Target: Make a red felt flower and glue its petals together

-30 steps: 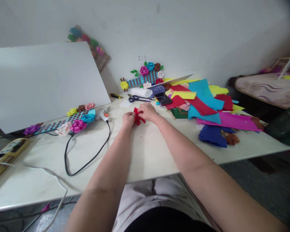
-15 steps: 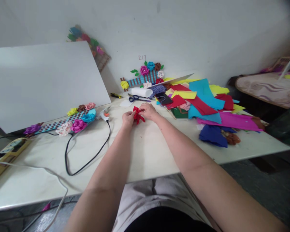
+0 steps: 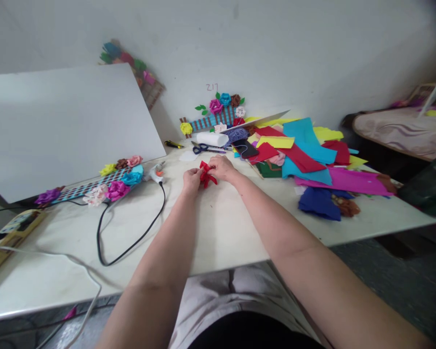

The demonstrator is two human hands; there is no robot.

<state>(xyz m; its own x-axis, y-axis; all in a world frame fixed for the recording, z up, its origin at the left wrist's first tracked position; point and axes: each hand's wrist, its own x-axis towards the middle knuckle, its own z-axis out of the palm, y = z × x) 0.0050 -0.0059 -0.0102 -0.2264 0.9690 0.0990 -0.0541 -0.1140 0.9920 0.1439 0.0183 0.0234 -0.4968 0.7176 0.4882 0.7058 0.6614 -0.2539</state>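
Observation:
Between my two hands, just above the white table (image 3: 225, 232), is a red paper flower (image 3: 205, 176) with loose petals sticking out below. My left hand (image 3: 192, 180) pinches its left side. From the right, the fingers of my right hand (image 3: 220, 167) close on its upper part; the fingertips are partly hidden. Behind my hands lie dark-handled scissors (image 3: 201, 149) and a white scrap of paper (image 3: 189, 155). To the left rests a glue gun (image 3: 155, 173) with a black cord.
A woven strip with paper flowers (image 3: 118, 189) lies at left, by a leaning white board (image 3: 69, 126). Coloured crepe paper (image 3: 308, 145) is heaped at right. A power strip (image 3: 12, 235) sits at the left edge. A utility knife (image 3: 173, 144) lies near the wall.
Almost nothing differs. Both hands stay on the red flower, whose lower petals have shifted slightly. The view has tilted a little.

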